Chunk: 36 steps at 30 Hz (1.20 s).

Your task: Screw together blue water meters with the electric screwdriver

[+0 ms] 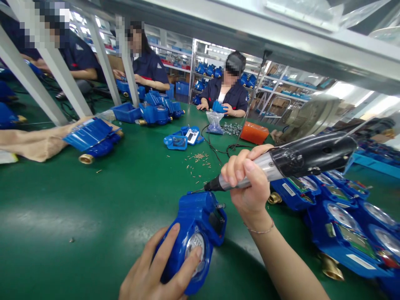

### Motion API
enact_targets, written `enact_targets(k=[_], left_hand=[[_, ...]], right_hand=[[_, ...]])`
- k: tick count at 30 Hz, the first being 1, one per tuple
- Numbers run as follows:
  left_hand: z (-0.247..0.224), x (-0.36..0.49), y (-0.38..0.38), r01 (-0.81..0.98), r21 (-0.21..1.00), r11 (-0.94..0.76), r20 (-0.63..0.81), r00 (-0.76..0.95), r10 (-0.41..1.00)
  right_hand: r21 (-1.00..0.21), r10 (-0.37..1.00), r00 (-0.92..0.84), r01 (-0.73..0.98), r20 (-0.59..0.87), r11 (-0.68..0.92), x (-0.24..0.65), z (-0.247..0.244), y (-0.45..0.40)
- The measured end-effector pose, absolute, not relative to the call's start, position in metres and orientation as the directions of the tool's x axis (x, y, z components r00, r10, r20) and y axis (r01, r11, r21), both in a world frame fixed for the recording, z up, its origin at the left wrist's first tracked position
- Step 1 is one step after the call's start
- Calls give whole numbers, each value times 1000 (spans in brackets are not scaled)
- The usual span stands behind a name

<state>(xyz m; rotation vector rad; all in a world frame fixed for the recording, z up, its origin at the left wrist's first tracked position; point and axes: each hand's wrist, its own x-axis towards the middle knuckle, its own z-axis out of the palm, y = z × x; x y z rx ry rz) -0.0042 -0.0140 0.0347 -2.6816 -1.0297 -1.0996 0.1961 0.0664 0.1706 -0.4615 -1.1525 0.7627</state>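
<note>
My left hand (162, 266) rests over a blue meter housing (195, 212), its fingers spread across the body and the round dial (195, 250). My right hand (250, 179) is wrapped round a silver and black electric screwdriver (300, 160). The tool slants down to the left, with its thin bit by the top edge of the housing. Whether the bit touches a screw there is too small to tell. Beyond the tool tip, small brass-coloured screws (200, 157) lie scattered on the green table (125, 187).
Several blue meters (343, 237) with brass fittings stand at the right. Another meter (92, 135) lies by a beige cloth (40, 141) at the left. Blue covers (176, 141), a black cable and an orange box (254, 132) are farther back. Other people sit across the table.
</note>
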Motion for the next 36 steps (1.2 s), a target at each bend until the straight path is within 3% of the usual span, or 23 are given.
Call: enact_targets(k=[11,18,21,24,36], left_hand=[[38,0,-18,615,256,-746,637,474,608],[42,5,-20,661,291,-692,624,417,661],[42,7,-21,669,322,-670,607,397,688],[43,9,-22,670,352,-654,599,375,707],[33,7,-18,682,392,-617,622,298,724]], right_hand=[[-683,756,165,-340,633,646,197,175,68],[-610,667,274,-270,693,745,198,226,30],[-670,733,156,-314,662,672,196,236,13],[-708,774,46,-374,632,600,189,229,10],[-757,821,19,-377,570,534,159,191,13]])
